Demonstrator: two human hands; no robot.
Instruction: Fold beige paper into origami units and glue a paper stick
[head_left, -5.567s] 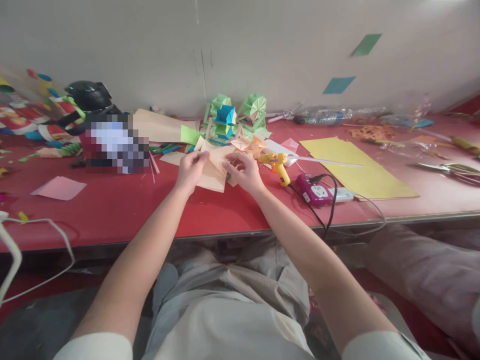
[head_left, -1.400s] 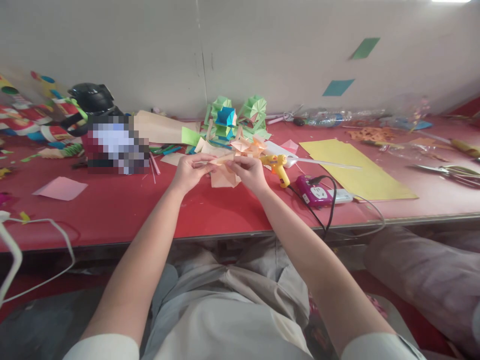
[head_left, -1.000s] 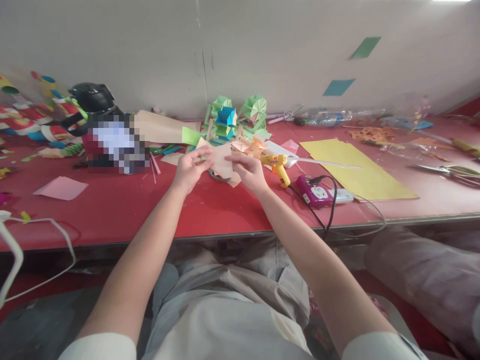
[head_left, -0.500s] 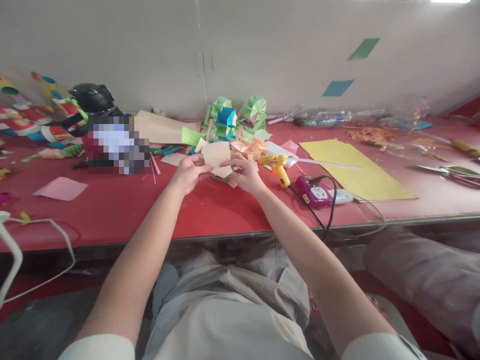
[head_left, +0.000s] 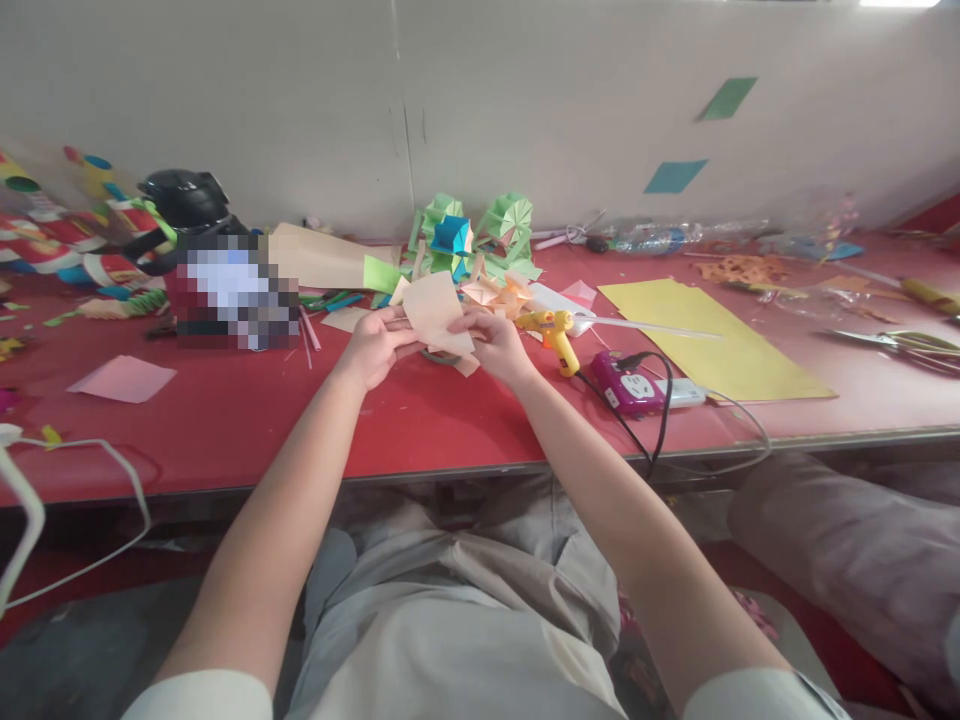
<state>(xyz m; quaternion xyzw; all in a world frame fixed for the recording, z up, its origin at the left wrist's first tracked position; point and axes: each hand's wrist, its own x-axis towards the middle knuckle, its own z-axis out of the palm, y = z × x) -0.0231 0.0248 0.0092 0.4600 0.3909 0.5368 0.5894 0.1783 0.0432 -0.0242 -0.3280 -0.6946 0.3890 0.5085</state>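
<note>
I've got the beige sheet (head_left: 435,308) between both hands: two o'clock from left hand (head_left: 375,348), ten from right hand (head_left: 495,345). Long axis roughly eleven-to-five. Fingers pinch opposite edges; neither hand clearly nearer.

- Right here, the tan sheet (head_left: 437,310) fills the gap between left hand (head_left: 375,348) and right hand (head_left: 495,345).
- Nearer the person, a bare strip of counter (head_left: 442,430) opens, running left below the pink sheet (head_left: 124,378).
- Just beyond right hand, the yellow glue gun (head_left: 559,340) blocks the way, its clear stick (head_left: 652,326) jutting over the yellow sheet (head_left: 712,340).
- Nearer the edge, the purple socket block (head_left: 628,382) and looped black cord (head_left: 664,410) (a real snag) obstruct.
- Ahead, green folded paper (head_left: 510,222) crowds the wall (head_left: 570,110).
</note>
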